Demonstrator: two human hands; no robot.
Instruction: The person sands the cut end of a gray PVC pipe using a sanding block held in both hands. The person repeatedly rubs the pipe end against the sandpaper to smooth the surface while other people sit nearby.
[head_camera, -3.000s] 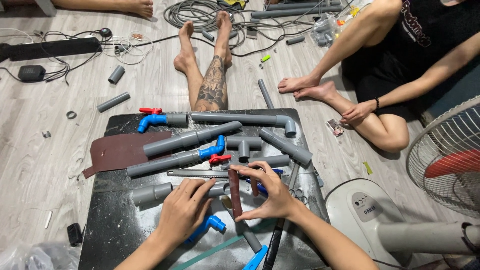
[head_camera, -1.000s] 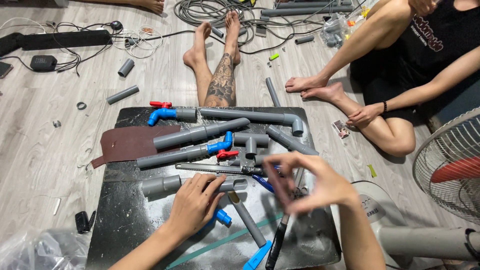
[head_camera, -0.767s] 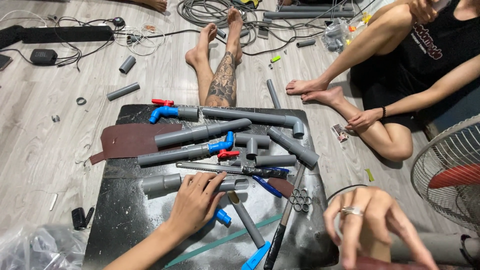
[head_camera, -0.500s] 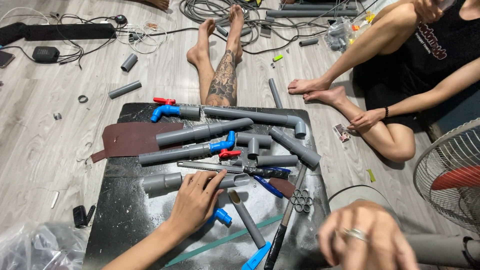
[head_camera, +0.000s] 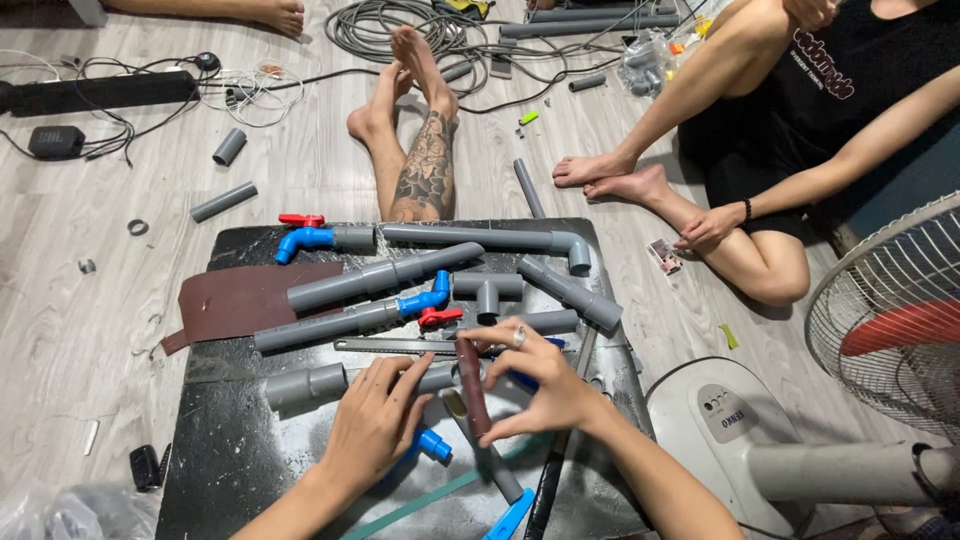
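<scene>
The right hand pinches a brown strip upright, just beside the left hand, which rests flat, fingers extended, on a grey pipe.

We press our left hand flat on a grey pipe piece on the black mat, while our right hand pinches a dark brown strip upright just beside it.

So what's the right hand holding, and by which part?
The right hand pinches a narrow strip of dark red-brown sandpaper, thumb near its lower end and fingers at its top.
</scene>
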